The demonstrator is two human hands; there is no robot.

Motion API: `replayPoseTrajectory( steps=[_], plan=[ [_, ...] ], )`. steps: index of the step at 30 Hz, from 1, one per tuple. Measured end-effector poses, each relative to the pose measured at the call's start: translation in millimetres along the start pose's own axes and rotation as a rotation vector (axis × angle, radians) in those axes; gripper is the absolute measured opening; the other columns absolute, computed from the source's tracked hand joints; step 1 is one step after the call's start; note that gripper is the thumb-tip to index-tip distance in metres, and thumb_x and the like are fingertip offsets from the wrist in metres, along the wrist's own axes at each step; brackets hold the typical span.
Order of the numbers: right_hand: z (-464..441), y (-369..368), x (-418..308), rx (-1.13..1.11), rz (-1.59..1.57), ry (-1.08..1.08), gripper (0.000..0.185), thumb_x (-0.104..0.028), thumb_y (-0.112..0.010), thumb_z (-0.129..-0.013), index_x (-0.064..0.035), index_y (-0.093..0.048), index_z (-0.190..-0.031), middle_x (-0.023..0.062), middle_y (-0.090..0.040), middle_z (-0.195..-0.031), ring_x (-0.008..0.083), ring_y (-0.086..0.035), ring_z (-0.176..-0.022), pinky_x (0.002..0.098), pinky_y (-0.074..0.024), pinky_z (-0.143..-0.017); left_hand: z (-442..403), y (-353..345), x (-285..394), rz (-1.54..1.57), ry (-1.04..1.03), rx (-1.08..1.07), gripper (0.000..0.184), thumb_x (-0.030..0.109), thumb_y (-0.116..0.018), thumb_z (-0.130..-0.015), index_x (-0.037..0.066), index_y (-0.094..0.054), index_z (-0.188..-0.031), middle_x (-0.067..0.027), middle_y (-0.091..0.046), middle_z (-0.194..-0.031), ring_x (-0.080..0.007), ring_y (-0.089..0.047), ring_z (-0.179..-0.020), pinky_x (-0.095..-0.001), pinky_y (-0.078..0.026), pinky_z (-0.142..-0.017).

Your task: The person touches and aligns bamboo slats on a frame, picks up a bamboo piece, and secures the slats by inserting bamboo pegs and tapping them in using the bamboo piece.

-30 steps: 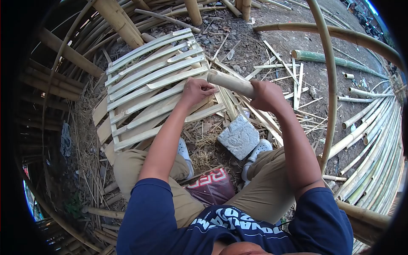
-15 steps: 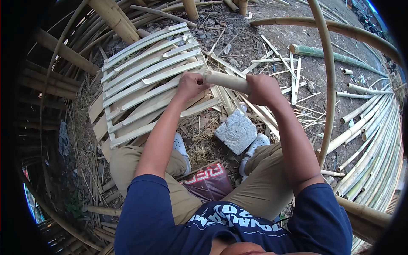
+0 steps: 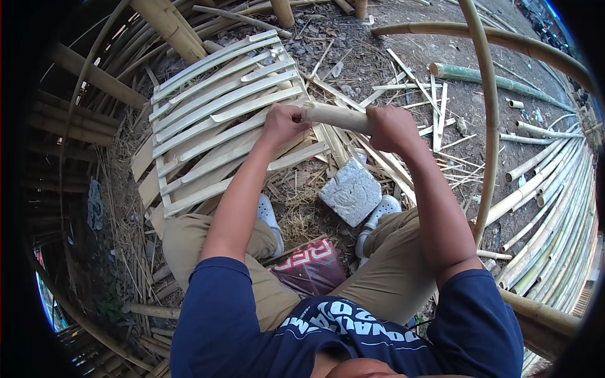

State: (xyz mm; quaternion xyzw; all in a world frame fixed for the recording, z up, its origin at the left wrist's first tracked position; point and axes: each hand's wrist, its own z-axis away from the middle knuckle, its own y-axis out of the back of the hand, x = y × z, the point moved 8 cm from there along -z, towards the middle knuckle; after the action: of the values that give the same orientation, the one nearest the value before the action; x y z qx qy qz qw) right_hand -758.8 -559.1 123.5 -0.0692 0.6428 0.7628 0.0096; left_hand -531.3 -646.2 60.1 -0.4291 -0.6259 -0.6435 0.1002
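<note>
A short, pale length of bamboo [image 3: 340, 118] lies roughly level in front of me, with my right hand [image 3: 392, 129] wrapped round its right end. My left hand [image 3: 282, 126] is closed at the other end, thumb and fingers pinched together close to the bamboo's tip. What those fingers grip is hidden. Just beyond and to the left of that hand rests a panel of pale bamboo slats [image 3: 220, 113], crosswise strips over a frame. Between my feet sits a rough whitish stone block [image 3: 350, 192].
Split bamboo strips [image 3: 439, 116] litter the ground ahead to the right. A thin upright bamboo pole [image 3: 488, 126] rises right of my arm, with long stacked poles [image 3: 548, 233] beyond it. Thick bamboo posts [image 3: 170, 31] stand at the far left. A maroon cloth [image 3: 309, 271] lies between my legs.
My right hand and its end of the bamboo have shifted very slightly up and to the right. My left hand stays in nearly the same place, and the slatted panel looks unmoved.
</note>
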Motion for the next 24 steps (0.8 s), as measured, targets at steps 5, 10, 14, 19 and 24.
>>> replayPoseTrajectory(
  steps=[5, 10, 14, 19, 24],
  plan=[
    [1, 9, -3, 0.023, -0.117, -0.025, 0.031, -0.015, -0.074, -0.069, -0.0105, -0.07, -0.099, 0.0144, -0.074, -0.087, 0.0359, -0.073, -0.086, 0.0474, -0.0589, -0.077, -4, -7, -10, -0.001, -0.085, 0.014, 0.027, 0.036, -0.091, -0.077, 0.013, -0.084, -0.086, -0.003, -0.071, -0.064, -0.0111, -0.06, -0.053, -0.029, -0.048, -0.056],
    [5, 11, 2, 0.015, -0.124, -0.026, 0.033, -0.016, -0.075, -0.068, -0.0117, -0.07, -0.1, 0.0146, -0.074, -0.089, 0.0354, -0.073, -0.088, 0.0474, -0.0589, -0.077, -1, -2, -3, 0.016, -0.065, 0.061, 0.027, 0.038, -0.091, -0.077, 0.013, -0.084, -0.086, -0.0019, -0.07, -0.063, -0.0117, -0.06, -0.052, -0.0297, -0.048, -0.055],
    [3, 4, 5, 0.014, -0.103, -0.016, 0.034, -0.016, -0.075, -0.068, -0.0126, -0.07, -0.102, 0.0146, -0.073, -0.089, 0.0358, -0.072, -0.088, 0.0477, -0.0582, -0.077, 0, -1, -2, -0.021, 0.051, -0.011, 0.027, 0.038, -0.091, -0.076, 0.013, -0.084, -0.086, -0.0019, -0.07, -0.063, -0.0122, -0.061, -0.053, -0.0296, -0.048, -0.055],
    [4, 4, 5, 0.004, -0.11, -0.036, 0.034, -0.017, -0.074, -0.069, -0.0128, -0.071, -0.103, 0.0145, -0.073, -0.089, 0.0358, -0.072, -0.088, 0.0478, -0.0577, -0.077, 0, 0, 2, 0.014, -0.025, 0.033, 0.03, 0.041, -0.09, -0.076, 0.013, -0.084, -0.086, -0.0025, -0.069, -0.063, -0.0132, -0.061, -0.054, -0.0303, -0.049, -0.057],
    [11, 19, -2, 0.063, -0.237, -0.001, 0.035, -0.015, -0.074, -0.068, -0.0133, -0.071, -0.103, 0.0139, -0.073, -0.089, 0.0353, -0.072, -0.089, 0.0473, -0.0583, -0.078, -3, -3, -7, -0.015, -0.063, 0.041, 0.03, 0.04, -0.09, -0.076, 0.012, -0.084, -0.085, -0.0038, -0.068, -0.062, -0.0136, -0.059, -0.052, -0.031, -0.048, -0.055]
  ],
)
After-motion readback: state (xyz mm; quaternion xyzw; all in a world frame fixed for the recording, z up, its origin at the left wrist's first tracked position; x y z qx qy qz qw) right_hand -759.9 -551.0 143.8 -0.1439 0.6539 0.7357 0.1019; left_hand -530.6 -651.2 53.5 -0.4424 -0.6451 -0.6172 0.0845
